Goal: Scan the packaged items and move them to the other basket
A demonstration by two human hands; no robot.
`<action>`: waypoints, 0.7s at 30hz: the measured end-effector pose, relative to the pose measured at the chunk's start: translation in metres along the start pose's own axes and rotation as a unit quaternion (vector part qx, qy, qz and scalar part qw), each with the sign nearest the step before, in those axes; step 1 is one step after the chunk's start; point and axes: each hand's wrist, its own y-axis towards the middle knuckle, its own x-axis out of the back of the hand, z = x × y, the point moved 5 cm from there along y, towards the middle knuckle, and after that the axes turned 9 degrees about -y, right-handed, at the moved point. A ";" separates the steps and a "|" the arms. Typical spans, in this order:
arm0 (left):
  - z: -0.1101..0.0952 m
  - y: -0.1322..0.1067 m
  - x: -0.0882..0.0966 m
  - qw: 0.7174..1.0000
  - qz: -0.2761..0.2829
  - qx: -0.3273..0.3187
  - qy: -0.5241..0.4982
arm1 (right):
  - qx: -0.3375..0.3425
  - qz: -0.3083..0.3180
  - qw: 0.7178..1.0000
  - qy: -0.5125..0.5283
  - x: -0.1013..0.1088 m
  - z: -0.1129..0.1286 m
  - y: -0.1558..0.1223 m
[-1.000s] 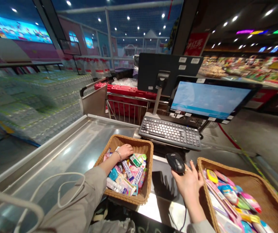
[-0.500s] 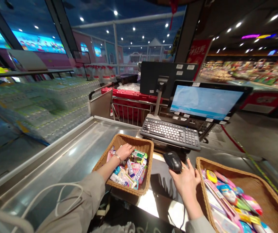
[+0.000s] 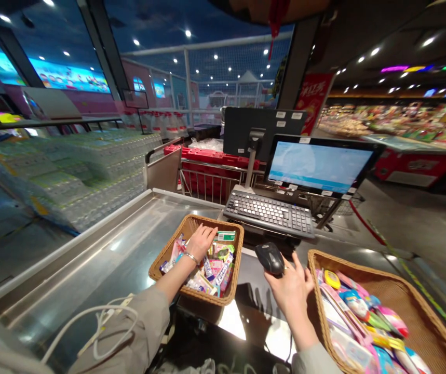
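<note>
My left hand (image 3: 202,243), with a bracelet at the wrist, is inside the smaller wicker basket (image 3: 240,259). Its fingers close on one end of a small green-and-white box (image 3: 226,236) near the basket's back rim; the thumb is mostly hidden. Below it lie blue-and-white toothpaste-like packs (image 3: 224,269) and other small colourful packets. Just right of this basket, my right hand (image 3: 289,284) grips a black computer mouse (image 3: 269,258) by its near end, with some fingers stretched out to the side.
A larger wicker basket (image 3: 421,284) with colourful packaged goods stands at the right. Behind the hands are a black keyboard (image 3: 268,214) and a lit monitor (image 3: 318,165). The metal counter (image 3: 129,234) has a raised left edge; a white cable (image 3: 86,311) loops across my left sleeve.
My left hand has taken hold of the green-and-white box and shifted it toward the basket's back rim. The right hand stays on the mouse. The view has turned slightly.
</note>
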 end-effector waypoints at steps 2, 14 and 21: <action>-0.006 0.003 0.004 1.000 -0.007 0.001 -0.001 | 0.009 -0.006 1.000 -0.003 0.002 0.002 -0.002; -0.055 0.033 0.010 0.999 -0.037 -0.012 -0.026 | 0.052 -0.011 0.998 -0.029 0.014 0.010 -0.009; -0.076 0.046 0.007 0.999 -0.026 -0.013 -0.045 | 0.063 -0.014 0.997 -0.040 0.020 0.014 -0.011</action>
